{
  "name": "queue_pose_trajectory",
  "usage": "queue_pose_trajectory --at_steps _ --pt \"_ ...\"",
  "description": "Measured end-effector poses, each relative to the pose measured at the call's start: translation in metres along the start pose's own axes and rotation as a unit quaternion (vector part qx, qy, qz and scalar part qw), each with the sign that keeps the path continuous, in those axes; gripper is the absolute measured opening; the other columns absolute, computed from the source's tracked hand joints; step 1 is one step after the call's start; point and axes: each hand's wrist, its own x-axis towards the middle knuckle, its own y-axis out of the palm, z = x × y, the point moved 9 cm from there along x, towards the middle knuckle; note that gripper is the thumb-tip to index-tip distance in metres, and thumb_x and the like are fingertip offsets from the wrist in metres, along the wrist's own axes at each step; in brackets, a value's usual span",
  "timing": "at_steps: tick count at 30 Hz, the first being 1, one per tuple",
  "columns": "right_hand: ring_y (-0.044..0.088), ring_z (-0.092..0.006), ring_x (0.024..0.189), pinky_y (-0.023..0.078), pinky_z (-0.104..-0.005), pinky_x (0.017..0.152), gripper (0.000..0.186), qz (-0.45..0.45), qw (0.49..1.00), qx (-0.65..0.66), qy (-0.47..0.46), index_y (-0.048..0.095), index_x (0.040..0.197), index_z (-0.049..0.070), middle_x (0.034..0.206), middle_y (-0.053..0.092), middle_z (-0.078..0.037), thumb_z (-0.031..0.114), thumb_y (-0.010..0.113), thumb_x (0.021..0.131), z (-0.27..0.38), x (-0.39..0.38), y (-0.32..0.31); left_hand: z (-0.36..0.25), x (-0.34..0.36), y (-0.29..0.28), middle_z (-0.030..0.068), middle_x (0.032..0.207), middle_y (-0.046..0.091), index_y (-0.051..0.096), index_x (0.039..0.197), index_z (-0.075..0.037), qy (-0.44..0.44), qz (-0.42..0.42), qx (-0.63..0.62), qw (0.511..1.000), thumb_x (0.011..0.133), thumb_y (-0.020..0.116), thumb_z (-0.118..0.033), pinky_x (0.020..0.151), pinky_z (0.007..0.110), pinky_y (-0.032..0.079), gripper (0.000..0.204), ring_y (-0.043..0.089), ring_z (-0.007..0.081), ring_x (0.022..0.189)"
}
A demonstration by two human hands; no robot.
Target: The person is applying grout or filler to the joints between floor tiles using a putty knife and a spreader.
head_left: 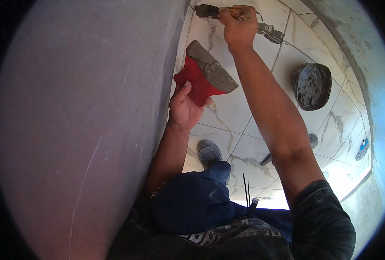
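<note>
Head view: your left hand [187,106] clamps a paste-coated red spreader [195,82]; your right hand [240,32] grips a paste-smeared tool [207,11] farther out. Tub [312,86] toward the right edge of the tile floor [253,169]; grey wall [92,108] bounds its left edge, crowding your left arm.

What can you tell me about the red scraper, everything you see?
The scraper is broad, with a red, plastic-looking body. Grey paste coats its long, straight edge, hiding any blade. The left hand grips the body, thumb on the visible face. The coated edge slants from upper left to lower right in the picture. The wall is beside it; whether they touch is unclear.
</note>
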Motion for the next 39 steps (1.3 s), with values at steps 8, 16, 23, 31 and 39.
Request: queue_pose_trajectory --at_steps 8,16,23,31,39 --pt "0.064 -0.0152 0.068 0.052 -0.0274 0.063 0.033 -0.007 0.994 -0.088 -0.060 0.050 0.094 0.000 0.079 0.065 -0.009 0.009 0.077 0.077 0.008 -0.009 0.012 -0.004 -0.001 0.000 0.0045 0.133 0.054 0.040 0.140 -0.018 0.000 0.005 -0.009 1.000 0.098 0.046 -0.023 0.072 0.037 0.053 0.042 0.056 0.0220 0.115" --pt "0.062 -0.0152 0.065 0.052 -0.0277 0.062 0.033 -0.026 0.998 -0.030 -0.051 0.048 0.093 0.000 0.076 0.064 -0.008 0.009 0.077 0.078 0.016 -0.009 0.002 -0.003 -0.001 -0.004 0.0024 0.131 0.055 0.043 0.137 -0.020 0.001 -0.023 -0.002 1.000 0.098 0.048 -0.022 0.071 0.037 0.054 0.040 0.057 0.0206 0.113" --pt "0.055 -0.0150 0.069 0.049 -0.0298 0.066 0.022 -0.008 0.997 -0.069 -0.046 0.051 0.089 0.001 0.078 0.058 -0.007 0.005 0.071 0.080 0.033 -0.009 0.021 -0.005 0.001 0.004 0.0012 0.132 0.055 0.045 0.137 -0.021 0.007 0.013 0.015 1.000 0.100 0.045 -0.024 0.072 0.035 0.056 0.038 0.057 0.0195 0.113" --pt "0.052 -0.0142 0.068 0.049 -0.0295 0.067 0.023 -0.009 0.998 -0.064 -0.027 0.047 0.086 0.003 0.076 0.054 -0.004 -0.002 0.068 0.080 0.034 -0.008 0.015 -0.001 -0.001 -0.002 0.0042 0.132 0.054 0.041 0.139 -0.018 -0.003 -0.009 -0.005 1.000 0.098 0.047 -0.021 0.069 0.036 0.054 0.041 0.056 0.0219 0.115" --pt "0.053 -0.0139 0.070 0.049 -0.0294 0.070 0.023 -0.003 0.998 0.055 -0.015 0.049 0.089 0.002 0.078 0.054 -0.005 0.001 0.069 0.081 0.030 -0.004 0.006 -0.004 -0.001 -0.002 -0.0009 0.130 0.056 0.047 0.134 -0.021 0.003 0.000 0.009 1.000 0.099 0.048 -0.023 0.074 0.035 0.053 0.035 0.056 0.0175 0.113"
